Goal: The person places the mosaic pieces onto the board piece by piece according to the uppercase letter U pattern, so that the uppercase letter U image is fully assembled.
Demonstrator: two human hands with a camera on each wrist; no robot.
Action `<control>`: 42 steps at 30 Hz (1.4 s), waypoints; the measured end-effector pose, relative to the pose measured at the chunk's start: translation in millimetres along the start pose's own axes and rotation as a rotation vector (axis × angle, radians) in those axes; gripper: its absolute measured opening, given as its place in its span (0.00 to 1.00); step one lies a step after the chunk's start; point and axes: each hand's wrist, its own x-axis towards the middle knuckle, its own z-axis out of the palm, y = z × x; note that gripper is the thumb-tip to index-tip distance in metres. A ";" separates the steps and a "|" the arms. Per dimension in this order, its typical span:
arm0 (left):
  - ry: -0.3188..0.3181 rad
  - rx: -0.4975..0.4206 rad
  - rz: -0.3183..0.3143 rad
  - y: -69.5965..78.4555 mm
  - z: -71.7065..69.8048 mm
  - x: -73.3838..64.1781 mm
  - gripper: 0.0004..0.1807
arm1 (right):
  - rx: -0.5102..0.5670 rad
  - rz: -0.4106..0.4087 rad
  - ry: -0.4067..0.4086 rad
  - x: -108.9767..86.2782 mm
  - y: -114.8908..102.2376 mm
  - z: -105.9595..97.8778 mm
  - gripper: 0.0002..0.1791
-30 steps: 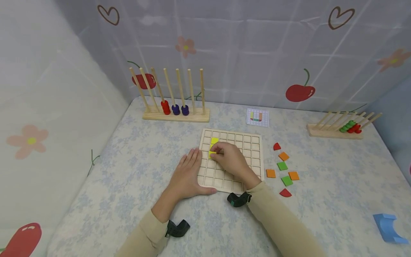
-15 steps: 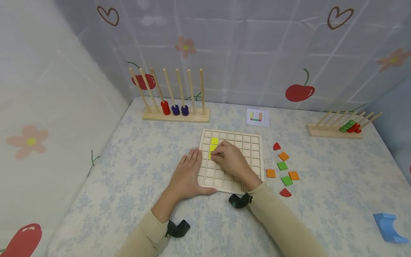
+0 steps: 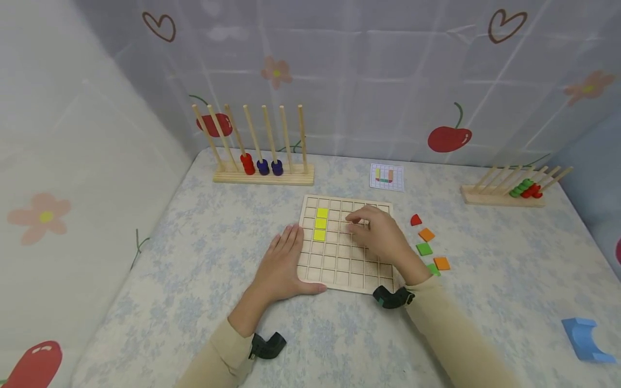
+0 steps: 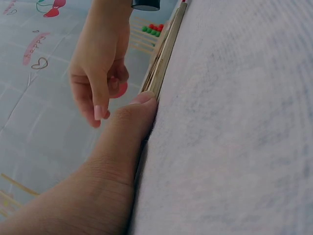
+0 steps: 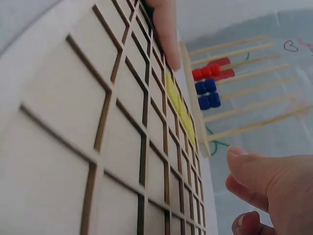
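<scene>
A wooden grid board (image 3: 330, 262) lies on the patterned cloth, with three yellow square tiles (image 3: 321, 223) set in one column of its cells. My left hand (image 3: 277, 269) rests flat along the board's left side, fingers straight, while its thumb (image 4: 127, 120) lies against the near edge. Above the right half of the grid hovers my right hand (image 3: 382, 235), its fingers loosely bent. Nothing shows between its thumb and fingers in the right wrist view, where the yellow tiles (image 5: 179, 105) sit beyond several bare cells.
Right of the board lie orange tiles (image 3: 442, 263), green tiles (image 3: 424, 249) and a red quarter-round piece (image 3: 415, 220); the right arm covers part of this group. Behind stand two peg racks (image 3: 264, 178) with beads and a pattern card (image 3: 386, 178). A blue curved block (image 3: 584, 339) lies far right.
My right hand has let go of the lowest yellow tile and moved right across the board, uncovering all three tiles. The left hand stays in place.
</scene>
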 end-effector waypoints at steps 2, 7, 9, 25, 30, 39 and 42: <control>-0.001 -0.002 -0.001 -0.8 0.0 -0.1 0.78 | -0.011 0.019 0.010 -2.8 9.5 -10.0 0.13; -0.017 -0.012 -0.006 -2.3 -0.9 -0.7 0.78 | -0.047 0.050 0.052 -11.5 33.4 -32.2 0.13; -0.025 -0.014 -0.010 -2.7 -1.2 -1.0 0.78 | -0.065 0.072 0.069 -15.3 42.5 -39.5 0.12; 0.001 -0.019 0.005 -3.8 1.5 -1.9 0.78 | -0.107 0.230 0.117 -32.3 86.7 -70.9 0.13; -0.009 -0.015 0.002 -3.4 1.3 -1.5 0.78 | -0.108 0.235 0.118 -33.2 90.3 -72.9 0.12; -0.011 -0.007 0.000 -0.9 -1.0 -0.7 0.77 | -0.104 0.259 0.111 -31.5 96.8 -72.4 0.13; -0.009 -0.010 0.000 -0.1 -1.5 -0.3 0.77 | -0.096 0.272 0.111 -31.0 98.2 -71.7 0.14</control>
